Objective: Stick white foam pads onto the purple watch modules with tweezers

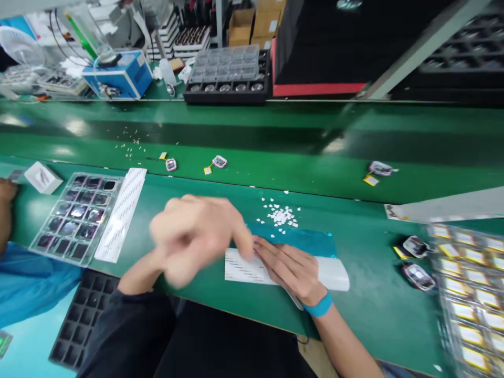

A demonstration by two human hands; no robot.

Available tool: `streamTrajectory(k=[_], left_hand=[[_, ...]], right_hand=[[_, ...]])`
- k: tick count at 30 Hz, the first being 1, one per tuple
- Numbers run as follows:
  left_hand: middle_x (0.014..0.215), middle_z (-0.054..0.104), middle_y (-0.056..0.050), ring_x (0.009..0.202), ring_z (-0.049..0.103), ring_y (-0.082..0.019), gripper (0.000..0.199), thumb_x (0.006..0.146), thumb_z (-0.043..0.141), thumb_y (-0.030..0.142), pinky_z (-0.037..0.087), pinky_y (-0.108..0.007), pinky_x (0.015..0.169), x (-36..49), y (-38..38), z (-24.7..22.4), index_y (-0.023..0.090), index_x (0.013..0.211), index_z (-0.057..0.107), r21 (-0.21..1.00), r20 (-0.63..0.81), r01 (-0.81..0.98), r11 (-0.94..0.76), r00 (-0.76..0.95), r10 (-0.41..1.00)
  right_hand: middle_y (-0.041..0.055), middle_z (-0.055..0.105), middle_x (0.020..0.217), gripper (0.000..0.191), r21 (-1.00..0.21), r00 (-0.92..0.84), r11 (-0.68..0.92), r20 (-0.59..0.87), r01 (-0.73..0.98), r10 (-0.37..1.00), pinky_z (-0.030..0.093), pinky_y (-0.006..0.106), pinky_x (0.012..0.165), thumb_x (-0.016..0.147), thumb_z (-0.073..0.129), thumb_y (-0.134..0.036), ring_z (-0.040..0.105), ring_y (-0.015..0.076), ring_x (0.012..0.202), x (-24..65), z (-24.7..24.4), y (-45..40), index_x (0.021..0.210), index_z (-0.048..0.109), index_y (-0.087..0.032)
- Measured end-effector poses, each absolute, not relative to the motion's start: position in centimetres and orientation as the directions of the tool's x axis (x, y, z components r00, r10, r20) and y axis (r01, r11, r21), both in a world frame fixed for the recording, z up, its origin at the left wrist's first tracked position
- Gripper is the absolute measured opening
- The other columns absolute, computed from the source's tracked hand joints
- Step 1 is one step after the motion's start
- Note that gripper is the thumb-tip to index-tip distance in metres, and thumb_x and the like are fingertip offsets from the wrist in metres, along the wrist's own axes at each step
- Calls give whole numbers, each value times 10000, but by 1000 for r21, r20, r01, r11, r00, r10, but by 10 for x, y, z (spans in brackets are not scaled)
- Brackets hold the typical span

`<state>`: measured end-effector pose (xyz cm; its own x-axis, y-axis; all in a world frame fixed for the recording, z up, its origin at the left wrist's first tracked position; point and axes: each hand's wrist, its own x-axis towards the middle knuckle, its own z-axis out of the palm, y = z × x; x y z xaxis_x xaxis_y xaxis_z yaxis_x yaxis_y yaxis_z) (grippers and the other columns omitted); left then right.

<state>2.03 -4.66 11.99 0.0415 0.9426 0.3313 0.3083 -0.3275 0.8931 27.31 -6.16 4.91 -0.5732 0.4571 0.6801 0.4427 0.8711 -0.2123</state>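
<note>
My left hand [200,236] is smeared by motion above the bench, its fingers partly curled. One of its fingers points down towards the left end of a white sheet with rows of small dark marks [244,269]. I cannot make out anything in that hand. My right hand [293,270], with a blue band at the wrist, lies on the sheet with its fingers stretched out and close together. The sheet's right end [334,274] curls up a little. A translucent blue film [311,241] runs along the sheet's far side. Just beyond the film lie many small white bits [281,215].
On the left are a clear tray of dark square parts [79,215], a printed strip [122,215], a white box [42,177] and another person's arm [6,205]. Small devices [418,276] and a tray of yellow-edged cells [468,304] sit right. More devices [219,161] lie on the green belt.
</note>
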Motion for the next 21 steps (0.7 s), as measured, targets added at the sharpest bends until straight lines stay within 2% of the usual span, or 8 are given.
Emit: streamTrajectory(k=[4, 7, 9, 11, 12, 14, 17, 21], left_hand=[[470, 465, 26, 420, 412, -109, 594, 1027, 417, 607, 390, -271, 470, 13, 26, 85, 224, 573, 398, 819, 440, 410, -402, 0, 898], [468, 444, 28, 444, 431, -121, 564, 1030, 449, 519, 400, -267, 496, -7, 68, 53, 229, 552, 373, 781, 435, 525, -338, -69, 898], [621, 623, -28, 618, 600, -173, 439, 1017, 477, 453, 507, -304, 653, -18, 89, 36, 212, 653, 524, 742, 420, 604, -291, -81, 904], [1015, 758, -111, 1029, 675, -262, 242, 972, 552, 393, 522, -407, 938, -24, 106, 21, 191, 902, 667, 698, 385, 668, -258, -46, 922], [1202, 736, -135, 1225, 612, -301, 222, 948, 584, 370, 466, -463, 1056, -25, 112, 15, 186, 1016, 688, 680, 355, 691, -244, -19, 935], [1427, 637, -148, 1449, 436, -338, 290, 930, 600, 337, 331, -539, 1189, -24, 122, 5, 180, 1158, 684, 657, 281, 722, -217, 33, 959], [1535, 546, -154, 1539, 311, -338, 331, 951, 550, 305, 219, -558, 1248, -26, 128, -4, 162, 1227, 664, 652, 184, 737, -180, 77, 980], [1526, 560, -141, 1525, 354, -321, 277, 935, 560, 309, 245, -526, 1251, -39, 127, 0, 184, 1155, 674, 700, 100, 701, -140, 98, 990]], right_hand=[[133, 784, 1105, 271, -175, -518, 872, 745, 457, 421, 580, 295, 611, 910, 713, -51, 715, 161, 754, 266, 50, -58, 1177, 692, -96], [141, 779, 1121, 202, -162, -524, 876, 747, 454, 409, 574, 297, 609, 913, 709, -58, 700, 159, 741, 264, 51, -58, 1112, 720, -93], [132, 780, 1123, 179, -157, -516, 872, 753, 463, 409, 568, 293, 605, 918, 705, -66, 695, 156, 736, 265, 49, -58, 1090, 731, -107], [119, 783, 1119, 190, -149, -509, 867, 757, 476, 409, 568, 288, 610, 918, 703, -65, 697, 154, 748, 266, 47, -58, 1098, 735, -113], [112, 785, 1118, 204, -143, -510, 864, 756, 484, 410, 574, 287, 620, 917, 702, -64, 699, 153, 756, 266, 46, -58, 1111, 736, -116], [97, 785, 1127, 220, -137, -527, 853, 734, 503, 429, 597, 290, 658, 928, 694, -82, 707, 155, 783, 267, 45, -56, 1139, 737, -129], [80, 775, 1171, 212, -147, -573, 824, 652, 548, 497, 638, 319, 759, 974, 644, -129, 726, 182, 891, 270, 46, -51, 1169, 726, -142], [72, 763, 1210, 299, -147, -566, 785, 615, 602, 549, 649, 343, 808, 995, 583, -103, 723, 201, 963, 279, 51, -44, 1277, 665, -154]])
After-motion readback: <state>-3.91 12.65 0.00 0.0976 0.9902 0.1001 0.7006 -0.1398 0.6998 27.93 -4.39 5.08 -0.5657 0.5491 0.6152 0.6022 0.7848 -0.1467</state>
